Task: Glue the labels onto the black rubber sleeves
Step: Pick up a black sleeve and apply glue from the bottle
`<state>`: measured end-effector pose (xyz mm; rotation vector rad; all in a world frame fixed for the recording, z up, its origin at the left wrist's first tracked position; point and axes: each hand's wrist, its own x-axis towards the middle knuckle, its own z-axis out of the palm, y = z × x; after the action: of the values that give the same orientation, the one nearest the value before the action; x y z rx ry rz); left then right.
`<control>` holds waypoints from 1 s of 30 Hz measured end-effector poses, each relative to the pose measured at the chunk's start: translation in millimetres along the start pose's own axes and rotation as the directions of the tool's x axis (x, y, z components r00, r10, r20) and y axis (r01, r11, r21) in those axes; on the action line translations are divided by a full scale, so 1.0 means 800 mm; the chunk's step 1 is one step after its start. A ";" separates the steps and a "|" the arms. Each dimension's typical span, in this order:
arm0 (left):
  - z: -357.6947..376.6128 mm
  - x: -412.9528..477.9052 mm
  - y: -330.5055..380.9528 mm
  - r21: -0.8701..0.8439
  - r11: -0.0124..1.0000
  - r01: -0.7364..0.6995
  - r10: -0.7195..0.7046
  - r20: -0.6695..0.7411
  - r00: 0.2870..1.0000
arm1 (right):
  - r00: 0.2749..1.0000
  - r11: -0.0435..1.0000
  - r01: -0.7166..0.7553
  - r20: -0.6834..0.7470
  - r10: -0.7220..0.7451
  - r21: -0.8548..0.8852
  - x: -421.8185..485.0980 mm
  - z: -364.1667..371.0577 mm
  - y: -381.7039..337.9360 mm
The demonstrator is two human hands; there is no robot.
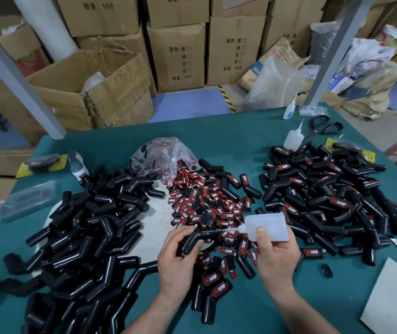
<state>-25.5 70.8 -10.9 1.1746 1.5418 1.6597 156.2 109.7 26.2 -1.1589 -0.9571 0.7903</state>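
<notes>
Black rubber sleeve [198,238] is sitting in the left hand [175,256], over the near-middle of the table [241,131], fingers curling round its bent body. Right hand [277,256] is gripping the glue bottle [267,226], thumb pressing its side. The thin nozzle is pointing left at the sleeve's upper end; cannot tell if the tip is touching. No label is showing on this sleeve, so the glue step looks under way and the label is not yet on.

Progress, judging by the heaps:
- The labelled pile [332,201] is lying toward the right edge, and it is big.
- The unlabelled pile [84,225] is running from the left edge down to the near-left corner, and it looks at least as big.
- Loose labels [207,206] are spreading across the middle, spilling from a clear bag [163,155] toward the far edge, so plenty are left.

Roughly half done, maybe less.

Spare bottles [292,138] and scissors [325,127] are lying near the far-right corner, untouched.
</notes>
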 end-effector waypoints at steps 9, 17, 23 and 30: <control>0.002 0.000 0.006 -0.004 1.000 -0.009 0.009 0.002 1.000 | 1.000 1.000 0.012 -0.023 -0.011 0.024 -0.002 0.003 -0.005; 0.001 0.000 0.005 0.022 1.000 -0.015 0.014 0.010 1.000 | 1.000 1.000 -0.030 -0.004 0.030 0.007 0.000 -0.001 0.000; 0.000 0.001 0.003 0.028 1.000 -0.007 0.007 0.008 1.000 | 0.999 0.999 -0.022 -0.031 0.023 0.032 0.000 0.001 -0.006; 0.000 0.000 0.001 0.025 1.000 0.002 -0.002 0.011 1.000 | 1.000 1.000 -0.003 -0.008 0.003 0.031 -0.001 0.003 -0.008</control>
<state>-25.6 70.7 -10.3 1.1930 1.5610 1.6342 153.5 108.2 32.8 -1.1364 -0.9337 0.7998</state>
